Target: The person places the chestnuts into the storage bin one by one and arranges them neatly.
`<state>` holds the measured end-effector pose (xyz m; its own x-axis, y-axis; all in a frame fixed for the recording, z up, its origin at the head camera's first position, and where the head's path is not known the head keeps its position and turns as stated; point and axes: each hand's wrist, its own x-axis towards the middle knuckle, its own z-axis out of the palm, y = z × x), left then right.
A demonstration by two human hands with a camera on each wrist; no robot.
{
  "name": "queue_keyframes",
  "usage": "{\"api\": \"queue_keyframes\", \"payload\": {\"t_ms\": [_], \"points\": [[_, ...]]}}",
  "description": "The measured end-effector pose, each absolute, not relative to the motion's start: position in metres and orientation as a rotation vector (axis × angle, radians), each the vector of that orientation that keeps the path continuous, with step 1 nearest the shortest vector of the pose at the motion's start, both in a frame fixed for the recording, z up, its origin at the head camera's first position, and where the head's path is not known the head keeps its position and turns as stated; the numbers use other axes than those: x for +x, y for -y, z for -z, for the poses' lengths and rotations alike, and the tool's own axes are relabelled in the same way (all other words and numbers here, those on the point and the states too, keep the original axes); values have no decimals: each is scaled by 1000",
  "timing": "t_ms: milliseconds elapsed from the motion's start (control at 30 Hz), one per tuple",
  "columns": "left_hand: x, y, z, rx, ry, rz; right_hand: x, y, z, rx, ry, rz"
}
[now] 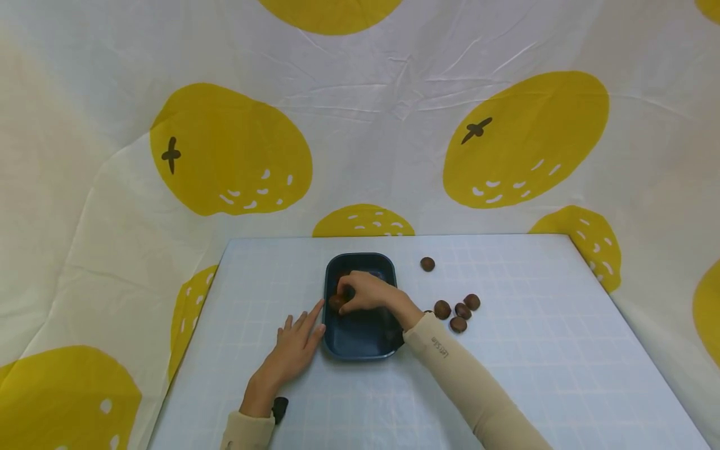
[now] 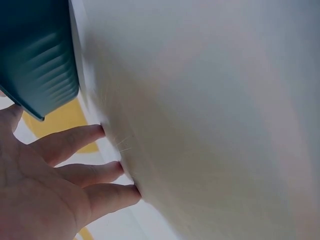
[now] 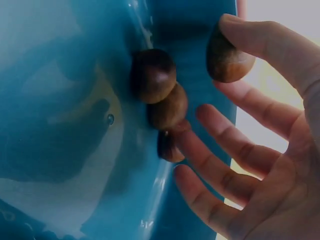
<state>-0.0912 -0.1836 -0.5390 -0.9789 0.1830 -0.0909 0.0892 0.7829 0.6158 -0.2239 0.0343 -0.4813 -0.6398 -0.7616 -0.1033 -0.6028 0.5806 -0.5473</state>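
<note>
My right hand (image 1: 367, 292) reaches into a dark blue-green tray (image 1: 360, 358). In the right wrist view, its thumb and index finger pinch a chestnut (image 3: 227, 60). Below that, a row of chestnuts (image 3: 156, 77) lies along the tray's side wall, with the other fingers spread beside them. My left hand (image 1: 294, 347) rests on the table with straight fingers, just left of the tray. Its fingertips (image 2: 97, 131) press on the tabletop in the left wrist view, and the index finger reaches the tray's rim.
Several loose chestnuts (image 1: 462, 310) lie grouped on the table (image 1: 540, 362) right of the tray, one partly hidden by the right sleeve. A single chestnut (image 1: 427, 264) sits farther back. A white curtain (image 1: 382, 150) with yellow fruit prints hangs behind the table.
</note>
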Motion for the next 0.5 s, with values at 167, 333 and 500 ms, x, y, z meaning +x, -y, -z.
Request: {"api": "queue_keyframes", "payload": {"t_ms": [167, 333, 500], "points": [[-92, 184, 540, 225, -2837, -959, -223, -32, 483, -1130, -2483, 612], [-92, 184, 540, 226, -2845, -956, -219, -28, 481, -1156, -2474, 516], [-92, 183, 540, 220, -2839, -960, -214, -23, 481, -1159, -2467, 406]]}}
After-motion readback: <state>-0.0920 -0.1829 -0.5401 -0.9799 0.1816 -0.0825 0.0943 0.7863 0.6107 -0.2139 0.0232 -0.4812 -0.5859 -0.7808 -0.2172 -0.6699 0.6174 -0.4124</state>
